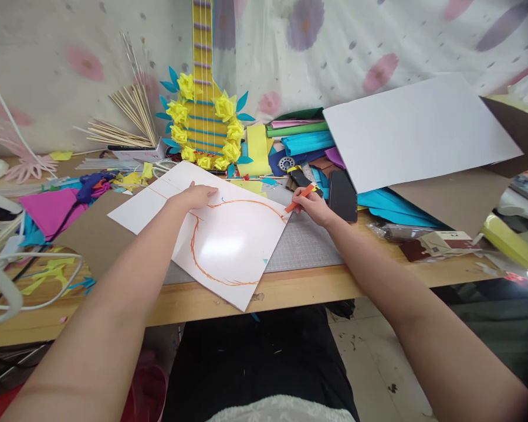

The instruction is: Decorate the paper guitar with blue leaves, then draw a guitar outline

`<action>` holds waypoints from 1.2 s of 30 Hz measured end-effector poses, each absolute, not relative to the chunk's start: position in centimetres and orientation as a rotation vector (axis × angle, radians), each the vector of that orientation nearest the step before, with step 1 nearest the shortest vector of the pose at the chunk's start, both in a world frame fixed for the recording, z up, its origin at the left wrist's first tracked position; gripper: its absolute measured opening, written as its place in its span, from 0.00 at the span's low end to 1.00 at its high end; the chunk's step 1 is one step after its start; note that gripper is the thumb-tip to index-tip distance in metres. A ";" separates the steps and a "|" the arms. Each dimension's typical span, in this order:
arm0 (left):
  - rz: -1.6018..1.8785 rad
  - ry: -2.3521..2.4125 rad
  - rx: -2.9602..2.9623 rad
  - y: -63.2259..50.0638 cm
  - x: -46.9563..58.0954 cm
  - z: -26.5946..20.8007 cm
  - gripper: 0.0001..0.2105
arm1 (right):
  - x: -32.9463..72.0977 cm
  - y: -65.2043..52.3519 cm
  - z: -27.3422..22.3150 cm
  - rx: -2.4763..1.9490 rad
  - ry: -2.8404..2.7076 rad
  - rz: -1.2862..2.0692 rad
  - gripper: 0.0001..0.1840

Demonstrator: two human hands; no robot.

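A white board (229, 264) lies aslant on the table, its lower corner reaching past the front edge. On it runs a curved orange outline (192, 249) with straight lines toward the upper left. My left hand (193, 197) rests on the board's upper part, fingers stretched out and holding nothing. At the board's right edge, my right hand (313, 207) grips an orange marker (300, 198), its lower end close to the outline. Under the board shows a grey cutting mat (308, 249).
A paper guitar (206, 114) with yellow flowers stands behind the board. A black phone (343, 196) lies right of my right hand. A large white sheet (418, 135) leans at the back right. Wooden sticks (136, 114) stand at the back left; a white cable (66, 256) loops at the left.
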State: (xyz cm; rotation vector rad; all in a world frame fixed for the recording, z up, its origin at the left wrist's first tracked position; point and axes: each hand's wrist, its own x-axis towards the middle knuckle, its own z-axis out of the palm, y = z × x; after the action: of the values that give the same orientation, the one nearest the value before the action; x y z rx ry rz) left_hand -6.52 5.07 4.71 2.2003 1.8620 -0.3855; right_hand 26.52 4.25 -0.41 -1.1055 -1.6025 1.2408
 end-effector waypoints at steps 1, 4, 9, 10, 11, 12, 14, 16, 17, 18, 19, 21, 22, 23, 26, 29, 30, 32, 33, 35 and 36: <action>-0.387 1.860 2.202 5.1 -6.5 4.7 0.33 | 26.4 4.3 -0.5 -1.103 -1.599 1.237 0.08; -0.399 1.852 2.210 5.2 -6.4 4.7 0.33 | 26.2 4.5 -0.6 -1.099 -1.577 1.252 0.10; -0.395 1.850 2.205 5.2 -6.4 4.7 0.33 | 26.3 4.6 -0.6 -1.101 -1.612 1.269 0.11; -0.390 1.848 2.208 5.2 -6.4 4.7 0.34 | 26.3 4.6 -0.6 -1.104 -1.627 1.258 0.11; -0.385 1.843 2.213 5.2 -6.4 4.7 0.34 | 26.4 4.5 -0.5 -1.112 -1.645 1.240 0.10; -0.381 1.839 2.220 5.3 -6.4 4.6 0.34 | 26.5 4.4 -0.5 -1.123 -1.664 1.218 0.09; -0.382 1.836 2.234 5.3 -6.5 4.6 0.33 | 26.6 4.2 -0.3 -1.143 -1.687 1.199 0.09; -0.396 1.840 2.243 5.4 -6.6 4.5 0.32 | 26.8 4.1 -0.3 -1.144 -1.670 1.244 0.10; -0.404 1.844 2.244 5.4 -6.6 4.5 0.31 | 26.9 4.0 -0.3 -1.136 -1.647 1.282 0.11; -0.408 1.850 2.244 5.4 -6.6 4.5 0.31 | 26.9 4.0 -0.3 -1.126 -1.624 1.317 0.12; -0.408 1.855 2.244 5.4 -6.6 4.5 0.30 | 27.0 4.0 -0.4 -1.118 -1.609 1.333 0.13; -0.406 1.860 2.239 5.4 -6.6 4.5 0.30 | 27.1 4.1 -0.6 -1.118 -1.615 1.302 0.12; -0.408 1.860 2.236 5.4 -6.5 4.6 0.30 | 27.1 4.1 -0.6 -1.122 -1.632 1.267 0.11; -0.411 1.858 2.233 5.4 -6.5 4.6 0.30 | 27.1 4.1 -0.7 -1.126 -1.651 1.235 0.10; -0.411 1.853 2.224 5.3 -6.4 4.6 0.31 | 27.1 4.0 -0.7 -1.114 -1.670 1.238 0.09; -0.389 1.859 2.213 5.3 -6.4 4.6 0.32 | 27.1 3.8 -0.5 -1.072 -1.641 1.337 0.10; -0.388 1.860 2.210 5.3 -6.4 4.6 0.31 | 27.1 3.8 -0.5 -1.061 -1.633 1.354 0.11; -0.399 1.864 2.210 5.2 -6.4 4.7 0.31 | 27.1 3.8 -0.5 -1.063 -1.622 1.352 0.10; -0.410 1.865 2.213 5.2 -6.4 4.7 0.31 | 27.1 3.9 -0.6 -1.075 -1.619 1.338 0.10; -0.423 1.866 2.217 5.1 -6.3 4.8 0.31 | 27.2 4.0 -0.7 -1.102 -1.618 1.307 0.10; -0.423 1.866 2.218 5.1 -6.3 4.8 0.30 | 27.2 4.0 -0.7 -1.108 -1.619 1.305 0.10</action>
State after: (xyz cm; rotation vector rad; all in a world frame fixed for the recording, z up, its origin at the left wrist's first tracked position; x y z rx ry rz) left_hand -6.29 5.12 4.83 2.2175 1.8661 -0.4230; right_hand 27.18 4.00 -0.70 -1.1076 -1.6193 1.3046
